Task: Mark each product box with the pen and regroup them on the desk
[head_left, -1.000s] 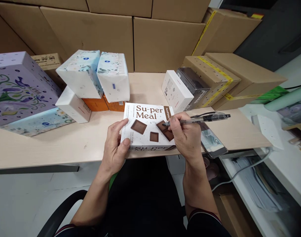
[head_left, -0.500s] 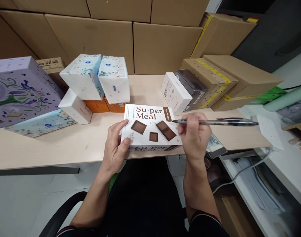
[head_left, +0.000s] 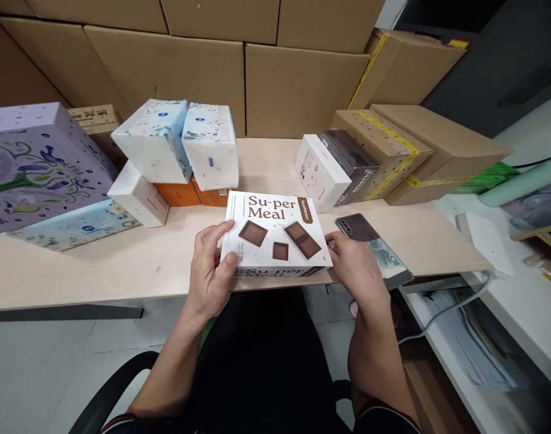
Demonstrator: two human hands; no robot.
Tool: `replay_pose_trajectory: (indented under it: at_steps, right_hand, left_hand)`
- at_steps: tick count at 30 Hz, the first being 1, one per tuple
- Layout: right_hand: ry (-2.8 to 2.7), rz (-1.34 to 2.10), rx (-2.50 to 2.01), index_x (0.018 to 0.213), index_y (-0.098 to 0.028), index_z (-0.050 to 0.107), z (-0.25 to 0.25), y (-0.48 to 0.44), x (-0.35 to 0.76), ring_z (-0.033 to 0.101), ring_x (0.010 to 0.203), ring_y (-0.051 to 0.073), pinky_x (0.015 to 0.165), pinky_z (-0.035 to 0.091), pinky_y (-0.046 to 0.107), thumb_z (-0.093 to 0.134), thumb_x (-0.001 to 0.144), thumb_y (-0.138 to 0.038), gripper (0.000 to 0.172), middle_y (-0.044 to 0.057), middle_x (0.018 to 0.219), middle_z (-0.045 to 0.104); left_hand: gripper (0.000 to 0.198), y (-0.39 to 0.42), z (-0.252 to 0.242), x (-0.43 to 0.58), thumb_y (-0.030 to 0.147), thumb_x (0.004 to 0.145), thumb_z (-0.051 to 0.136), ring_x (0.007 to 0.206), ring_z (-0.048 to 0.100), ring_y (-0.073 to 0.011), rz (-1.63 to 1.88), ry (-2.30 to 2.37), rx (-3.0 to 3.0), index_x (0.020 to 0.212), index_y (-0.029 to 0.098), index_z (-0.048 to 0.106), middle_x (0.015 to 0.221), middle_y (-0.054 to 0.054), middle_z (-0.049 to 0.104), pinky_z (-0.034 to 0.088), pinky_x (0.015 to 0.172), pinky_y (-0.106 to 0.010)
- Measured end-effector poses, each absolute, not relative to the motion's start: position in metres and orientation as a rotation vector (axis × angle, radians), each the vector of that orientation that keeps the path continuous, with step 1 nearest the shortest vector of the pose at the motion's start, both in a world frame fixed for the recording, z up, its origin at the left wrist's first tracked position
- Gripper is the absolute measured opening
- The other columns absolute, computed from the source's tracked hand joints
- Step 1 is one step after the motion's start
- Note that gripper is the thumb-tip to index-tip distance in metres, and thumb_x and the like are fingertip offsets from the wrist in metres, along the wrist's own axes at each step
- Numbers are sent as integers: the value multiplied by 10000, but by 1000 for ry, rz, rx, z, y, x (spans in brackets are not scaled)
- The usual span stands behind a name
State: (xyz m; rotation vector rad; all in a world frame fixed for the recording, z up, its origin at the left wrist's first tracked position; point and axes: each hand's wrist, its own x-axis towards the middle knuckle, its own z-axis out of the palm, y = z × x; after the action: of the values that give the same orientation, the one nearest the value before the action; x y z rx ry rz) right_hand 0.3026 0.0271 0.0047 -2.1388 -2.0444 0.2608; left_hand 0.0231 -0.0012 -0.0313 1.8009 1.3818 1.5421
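Observation:
A white "Su-per Meal" box (head_left: 280, 211) with chocolate pieces printed on it lies flat at the table's front edge. My left hand (head_left: 208, 268) grips its left side, thumb at the near corner and index finger along the left edge. Against the right side of the box rests my right hand (head_left: 359, 262), its fingers curled in and mostly hidden beneath it. I cannot make out what they hold; no pen shows now. A dark phone (head_left: 357, 226) lies just beyond the right hand, with what looks like a banknote (head_left: 386, 259) on its back.
Tissue packs (head_left: 211, 150) stand on orange boxes (head_left: 178, 194) behind the box. At left are a purple box (head_left: 26, 169) and a small white box (head_left: 140, 199). A white carton (head_left: 323, 175) and brown cartons (head_left: 442, 150) stand at right. Large cartons (head_left: 302, 90) line the back.
My right hand has lowered and turned from above the box to its right side. The pen it held is out of sight, and the phone is now uncovered. The left hand stays on the box.

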Motion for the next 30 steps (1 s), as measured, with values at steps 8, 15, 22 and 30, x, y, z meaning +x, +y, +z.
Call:
replay_pose_trajectory:
  at_steps: [8,15,22,30]
  right_hand:
    - [-1926,184,-1890,1253,-123,698,-4,39,297,714,959,284,845,499,360,496,1028,-329,366,181,1088,775]
    - [-1711,-223,-2320,1537,-127,491,-12,6,339,543,1286,500,954,471,609,526,965,-665,786,321,1510,534]
    - [-1759,-82,-2493,1521,-121,533,-13,7,350,591,1239,489,931,493,589,460,1016,-582,688,293,1448,610]
    - [-1656,-37,-2259,1392,-115,659,-15,5,362,647,1165,460,960,514,595,669,865,-537,676,254,1230,747]
  left_hand:
    - [485,-2,-31,22,600,1029,524,1243,577,-280,1521,1400,1815,1430,341,612,1310,-79,597,557,947,-423]
    - [483,-1,-31,23,594,1032,524,1248,573,-278,1526,1385,1818,1441,350,605,1314,-80,599,559,921,-409]
    - [494,-1,-31,23,599,1038,508,1252,568,-282,1524,1391,1836,1452,345,595,1319,-81,599,555,929,-417]
    - [497,0,-33,21,591,1035,510,1269,555,-301,1517,1398,1843,1459,344,589,1341,-88,611,539,923,-442]
